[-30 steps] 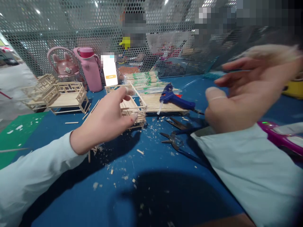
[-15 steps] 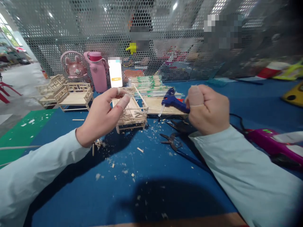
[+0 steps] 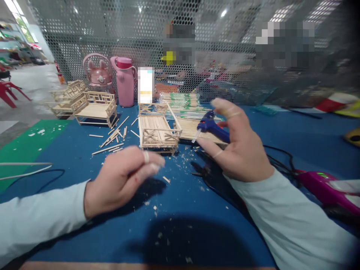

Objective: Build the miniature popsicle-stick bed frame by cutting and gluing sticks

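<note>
My left hand (image 3: 123,180) hovers low over the blue table, thumb laid against its fingers. Nothing shows between them. Just beyond it stands a small bed-like frame of thin wooden sticks (image 3: 157,129) with railings. At the right, my right hand (image 3: 239,144) has thumb and fingers spread apart. It is nearest to a blue glue gun (image 3: 215,129), whose clear-looking nozzle points down to the left. The gun rests by a stack of flat wooden strips (image 3: 187,129). Dark pliers (image 3: 205,174) lie below that hand, partly covered and blurred.
Loose stick pieces (image 3: 112,140) lie left of the frame. Finished-looking stick benches (image 3: 95,108) stand back left, near a pink bottle (image 3: 125,84) and a lit phone (image 3: 146,85). Bagged sticks (image 3: 180,100) lie before a perforated metal screen. A purple tool (image 3: 317,183) sits right.
My left hand has dropped toward me, away from the stick frame, uncovering the loose sticks. My right hand has opened from a fist. The view has shifted slightly left.
</note>
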`<state>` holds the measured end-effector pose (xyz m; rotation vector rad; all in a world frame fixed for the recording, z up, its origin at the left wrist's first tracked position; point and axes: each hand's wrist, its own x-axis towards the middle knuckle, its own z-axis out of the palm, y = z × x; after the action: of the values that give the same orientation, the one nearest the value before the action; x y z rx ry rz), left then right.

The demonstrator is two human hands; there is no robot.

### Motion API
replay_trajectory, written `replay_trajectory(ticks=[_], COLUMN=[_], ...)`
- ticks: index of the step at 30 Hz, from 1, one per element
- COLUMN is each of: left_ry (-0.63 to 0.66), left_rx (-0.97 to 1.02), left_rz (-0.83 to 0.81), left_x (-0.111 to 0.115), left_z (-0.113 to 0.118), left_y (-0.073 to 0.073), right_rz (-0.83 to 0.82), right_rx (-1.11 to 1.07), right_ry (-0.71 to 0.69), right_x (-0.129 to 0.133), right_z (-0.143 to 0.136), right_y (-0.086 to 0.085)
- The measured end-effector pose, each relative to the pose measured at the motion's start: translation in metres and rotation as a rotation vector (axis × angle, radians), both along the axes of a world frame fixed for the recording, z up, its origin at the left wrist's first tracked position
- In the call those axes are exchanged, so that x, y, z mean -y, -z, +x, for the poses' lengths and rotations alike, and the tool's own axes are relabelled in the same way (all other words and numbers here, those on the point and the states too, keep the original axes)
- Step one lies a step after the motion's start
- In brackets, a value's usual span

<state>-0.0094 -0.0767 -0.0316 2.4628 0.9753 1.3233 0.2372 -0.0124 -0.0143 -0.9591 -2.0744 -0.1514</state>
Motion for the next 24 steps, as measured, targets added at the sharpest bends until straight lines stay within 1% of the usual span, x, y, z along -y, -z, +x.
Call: replay_trajectory(ticks=[2,4,6,8,9,11,12,13,14,15,16,18,19,20,22,24], left_ry=[0.136,0.274,0.343,0.339,0.325,0.292,0.274,0.256,0.242,0.230,0.223,0.215,0.213,0.213,0.221,0.223], left_rx=[-0.089,-0.156,-0.187,-0.182,-0.174,-0.165,-0.166,-0.164,-0.162,-0.157,-0.149,-0.130,-0.125,-0.127,-0.147,-0.177], left_rz=[-0.126,-0.210,-0.247,-0.261,-0.265,-0.271,-0.274,-0.275,-0.280,-0.287,-0.295,-0.308,-0.317,-0.330,-0.359,-0.386], left_x=[0.012,0.016,0.015,0.013,0.012,0.011,0.011,0.011,0.011,0.011,0.011,0.010,0.010,0.009,0.009,0.009], left_z=[0.002,0.004,0.005,0.005,0.004,0.002,0.001,0.001,0.000,0.000,0.001,0.001,0.002,0.002,0.003,0.003], left_y=[0.009,0.016,0.018,0.019,0.019,0.019,0.020,0.021,0.023,0.024,0.025,0.027,0.028,0.029,0.029,0.029], right_rz=[0.007,-0.046,-0.100,-0.110,-0.090,-0.012,0.032,0.048,0.006,-0.093,-0.133,-0.144,-0.101,-0.045,0.069,0.111], right_rx=[0.034,0.081,0.151,0.153,0.093,-0.098,-0.193,-0.225,-0.207,-0.106,-0.036,0.114,0.150,0.163,0.127,0.101], right_ry=[0.001,-0.052,-0.110,-0.104,-0.052,0.137,0.246,0.335,0.373,0.364,0.382,0.346,0.324,0.297,0.262,0.216], right_x=[0.002,0.002,0.000,-0.005,-0.009,-0.021,-0.028,-0.036,-0.044,-0.052,-0.057,-0.061,-0.058,-0.052,-0.035,-0.015], right_z=[-0.009,-0.022,-0.032,-0.034,-0.031,-0.015,-0.002,0.012,0.027,0.041,0.052,0.063,0.061,0.056,0.037,0.014], right_y=[-0.005,-0.012,-0.021,-0.030,-0.032,-0.033,-0.030,-0.026,-0.020,-0.013,-0.007,0.004,0.006,0.006,0.001,-0.008])
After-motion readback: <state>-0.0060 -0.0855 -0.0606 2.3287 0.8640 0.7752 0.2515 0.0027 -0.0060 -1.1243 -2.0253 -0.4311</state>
